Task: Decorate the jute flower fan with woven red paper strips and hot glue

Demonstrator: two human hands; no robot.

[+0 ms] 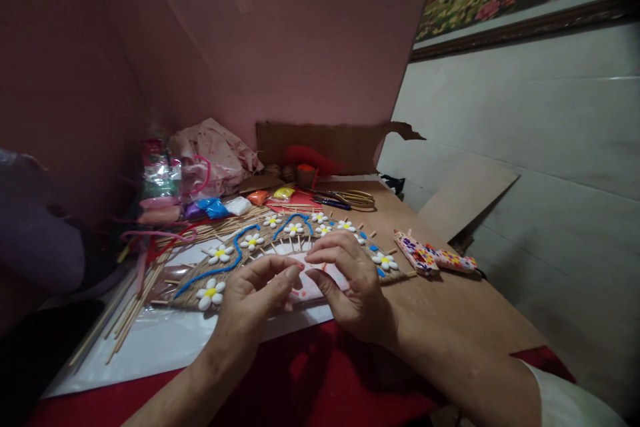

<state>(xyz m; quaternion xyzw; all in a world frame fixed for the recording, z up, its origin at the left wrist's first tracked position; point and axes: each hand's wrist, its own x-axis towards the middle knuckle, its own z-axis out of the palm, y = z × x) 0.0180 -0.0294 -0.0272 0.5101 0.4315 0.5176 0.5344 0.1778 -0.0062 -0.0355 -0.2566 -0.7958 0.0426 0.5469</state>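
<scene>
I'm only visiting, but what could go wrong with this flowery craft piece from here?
1. The left hand and right hand meet low over the arch. The left wrist sits beside a white flower and might squash it or knock it loose.
2. Loose sticks lie along the left edge of the sheet, so a nudge from the left arm could scatter them.

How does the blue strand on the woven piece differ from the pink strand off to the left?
The blue strand lies on the woven arch among white flowers; the pink strand lies off it, across loose sticks. Blue snakes in waves; pink runs almost straight. Both are thin cords.
</scene>
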